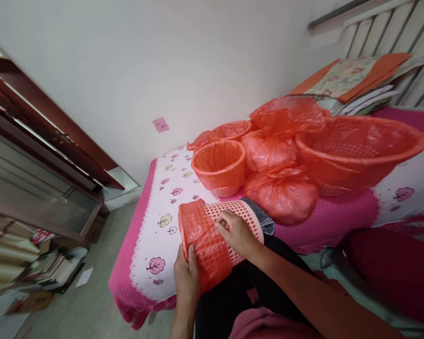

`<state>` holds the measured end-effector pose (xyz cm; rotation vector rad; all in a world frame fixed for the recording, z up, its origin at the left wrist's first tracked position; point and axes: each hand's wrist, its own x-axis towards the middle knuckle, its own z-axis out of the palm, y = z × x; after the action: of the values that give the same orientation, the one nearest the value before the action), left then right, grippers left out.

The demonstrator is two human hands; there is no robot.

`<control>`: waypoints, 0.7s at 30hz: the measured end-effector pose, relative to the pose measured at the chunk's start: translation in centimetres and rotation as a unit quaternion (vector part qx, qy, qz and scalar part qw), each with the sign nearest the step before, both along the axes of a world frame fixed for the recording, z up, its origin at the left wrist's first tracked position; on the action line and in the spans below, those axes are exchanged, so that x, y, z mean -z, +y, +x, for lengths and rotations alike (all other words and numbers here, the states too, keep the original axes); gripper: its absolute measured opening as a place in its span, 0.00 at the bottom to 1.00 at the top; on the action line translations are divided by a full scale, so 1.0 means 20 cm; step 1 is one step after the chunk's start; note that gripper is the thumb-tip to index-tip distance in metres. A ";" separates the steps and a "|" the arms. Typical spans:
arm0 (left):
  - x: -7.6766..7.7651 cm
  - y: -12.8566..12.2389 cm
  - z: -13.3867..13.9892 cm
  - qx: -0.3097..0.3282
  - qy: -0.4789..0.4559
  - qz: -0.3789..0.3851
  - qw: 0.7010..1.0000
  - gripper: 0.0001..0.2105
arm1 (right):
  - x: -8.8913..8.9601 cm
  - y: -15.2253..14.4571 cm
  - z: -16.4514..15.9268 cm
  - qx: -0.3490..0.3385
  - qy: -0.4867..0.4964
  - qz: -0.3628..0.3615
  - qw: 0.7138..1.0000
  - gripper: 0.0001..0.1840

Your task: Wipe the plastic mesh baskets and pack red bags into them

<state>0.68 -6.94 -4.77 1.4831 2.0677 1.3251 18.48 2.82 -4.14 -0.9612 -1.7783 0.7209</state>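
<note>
A white perforated plastic basket point(245, 213) lies on its side across my lap and the bed edge. A thin red plastic bag point(212, 245) covers its left end, folded over the rim and reaching partway along the outside wall. My left hand point(187, 270) grips the bagged rim, its thumb on the outside and its fingers mostly hidden. My right hand point(236, 233) is closed at the bag's loose edge against the basket wall, fingers curled in a pinch. Just beyond stands a smaller basket point(221, 176) lined with red plastic.
Two knotted, filled red bags point(282, 195) sit beside a large red-lined basket point(356, 169). Folded bedding point(353, 80) is stacked at the back right. A pink chair or stool seat point(392, 278) is at right. Books point(49, 270) lie on the floor at left.
</note>
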 end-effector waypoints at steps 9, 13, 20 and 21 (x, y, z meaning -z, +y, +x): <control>-0.02 0.01 0.01 -0.004 -0.008 -0.005 1.000 0.21 | 0.07 0.03 0.19 0.008 -0.061 0.017 0.998 0.08; -0.03 0.01 0.01 -0.002 -0.018 -0.014 1.000 0.22 | 0.07 -0.01 0.21 -0.011 -0.101 0.043 0.994 0.13; -0.05 0.01 0.02 0.005 -0.022 -0.013 1.000 0.24 | 0.03 -0.10 0.12 -0.019 -0.044 0.118 0.992 0.17; -0.05 0.01 0.02 0.004 -0.020 -0.011 1.000 0.25 | 0.02 -0.10 0.11 -0.016 -0.052 0.143 0.988 0.19</control>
<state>1.09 -6.80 -3.74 1.4420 2.0424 1.3147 20.70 0.78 -4.64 -0.7891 -1.9306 0.4256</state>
